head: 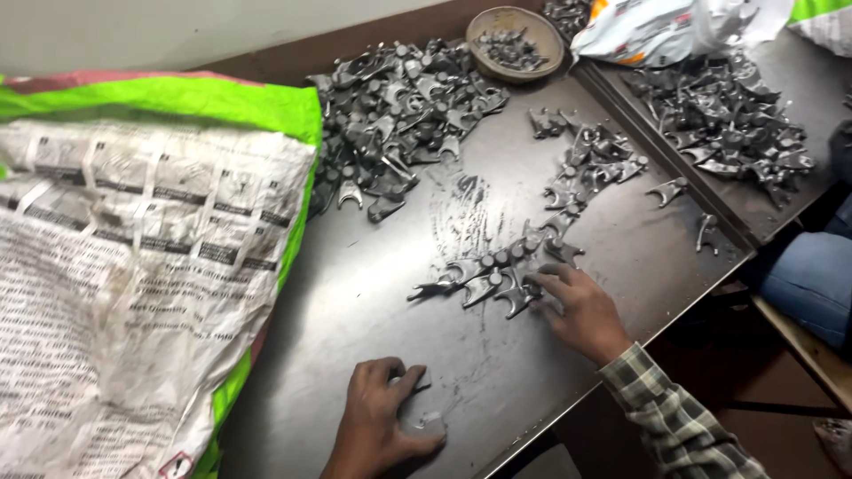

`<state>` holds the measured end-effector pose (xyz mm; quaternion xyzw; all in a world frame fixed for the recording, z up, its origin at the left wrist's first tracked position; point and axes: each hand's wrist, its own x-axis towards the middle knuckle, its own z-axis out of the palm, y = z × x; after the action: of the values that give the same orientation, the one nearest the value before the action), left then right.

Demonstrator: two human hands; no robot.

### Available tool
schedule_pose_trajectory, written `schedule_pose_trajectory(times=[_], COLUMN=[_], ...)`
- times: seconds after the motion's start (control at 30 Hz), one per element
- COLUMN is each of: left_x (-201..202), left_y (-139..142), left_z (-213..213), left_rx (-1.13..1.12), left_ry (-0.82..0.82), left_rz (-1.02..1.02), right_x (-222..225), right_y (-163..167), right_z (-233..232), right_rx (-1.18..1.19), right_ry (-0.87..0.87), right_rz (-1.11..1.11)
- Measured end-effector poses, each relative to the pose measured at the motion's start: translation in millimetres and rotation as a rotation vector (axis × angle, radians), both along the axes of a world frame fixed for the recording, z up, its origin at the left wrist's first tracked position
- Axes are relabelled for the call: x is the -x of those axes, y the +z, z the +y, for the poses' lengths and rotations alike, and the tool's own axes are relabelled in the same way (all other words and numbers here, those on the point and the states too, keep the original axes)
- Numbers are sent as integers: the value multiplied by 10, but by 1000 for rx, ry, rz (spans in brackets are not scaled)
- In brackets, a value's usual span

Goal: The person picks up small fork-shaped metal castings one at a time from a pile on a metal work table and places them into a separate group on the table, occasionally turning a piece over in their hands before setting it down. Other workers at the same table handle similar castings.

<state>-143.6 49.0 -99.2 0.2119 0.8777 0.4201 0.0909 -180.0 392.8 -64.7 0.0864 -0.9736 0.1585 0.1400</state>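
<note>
Left hand (382, 417) pinched one small grey forked metal casting (417, 383), right hand (581, 310) lay flat on row of same castings (488, 275); likely heavy, rigid, best taken by stem.

bare tabletop (355, 310), forked parts (497, 275) ahead

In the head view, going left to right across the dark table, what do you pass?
Large printed sack with green edge → left hand → big pile of grey forked metal parts → right hand touching a row of the same parts → second pile on the neighbouring table.
</note>
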Motion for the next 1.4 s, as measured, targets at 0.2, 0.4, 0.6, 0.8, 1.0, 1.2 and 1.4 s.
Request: schedule_pose_trajectory(times=[0.2, 0.4, 0.6, 0.8, 1.0, 1.2, 1.4], left_x=[-27, -65, -80, -66, -72, -56, -38], left_y=[27, -92, -120, -106, -111, -101, -33], left_z=[-26, -37, -38, -19, -22, -30, -22], left_rx=[-24, -50, -29, -7, 2, 1, 2], left_ry=[-11, -14, -17, -21, -24, -22, -14], left_rz=[53, 138, 144, 128, 127, 126, 67], right_x=[-62, -508, -686, -678, -680, -667, -353], right_y=[-307, -347, -285, -256, -269, -320, -168], right_z=[40, -373, -831, -935, -971, -1014, -532], right_rx=[162, 224, 369, 349, 349, 385, 780], right_ry=[-116, 167, 181, 236, 293, 297, -51], right_rz=[-67, -83, -279, -251, -221, -257, -217])
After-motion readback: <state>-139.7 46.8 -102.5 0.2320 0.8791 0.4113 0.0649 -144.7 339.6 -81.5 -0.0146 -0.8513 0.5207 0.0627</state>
